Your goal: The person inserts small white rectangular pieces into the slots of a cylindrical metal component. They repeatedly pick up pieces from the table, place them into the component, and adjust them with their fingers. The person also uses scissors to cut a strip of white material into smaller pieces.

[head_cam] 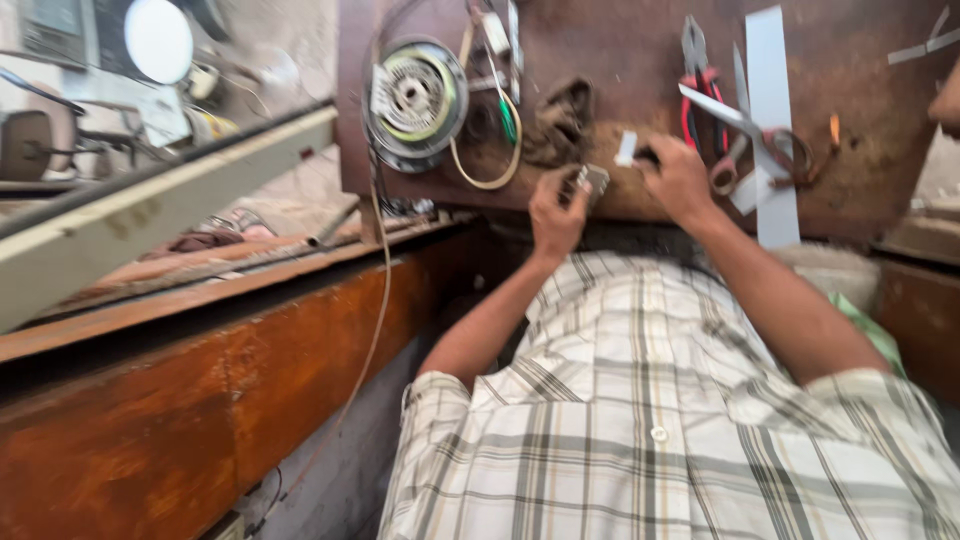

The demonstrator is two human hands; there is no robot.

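Observation:
My left hand (556,212) grips a small grey ribbed part (590,180) at the near edge of the brown workbench (620,50). My right hand (678,180) is closed around a small dark object with a white piece (627,147) sticking out of it, just right of the left hand. Both hands are close together, a little apart. The picture is blurred, so the small parts are hard to make out. My plaid shirt fills the lower right.
On the bench lie a round wound coil (415,100) with loose wires, red-handled pliers (693,80), scissors (745,135), a pale flat strip (770,120) and a crumpled brown rag (560,120). A rusty orange-brown cabinet (200,390) stands at the left.

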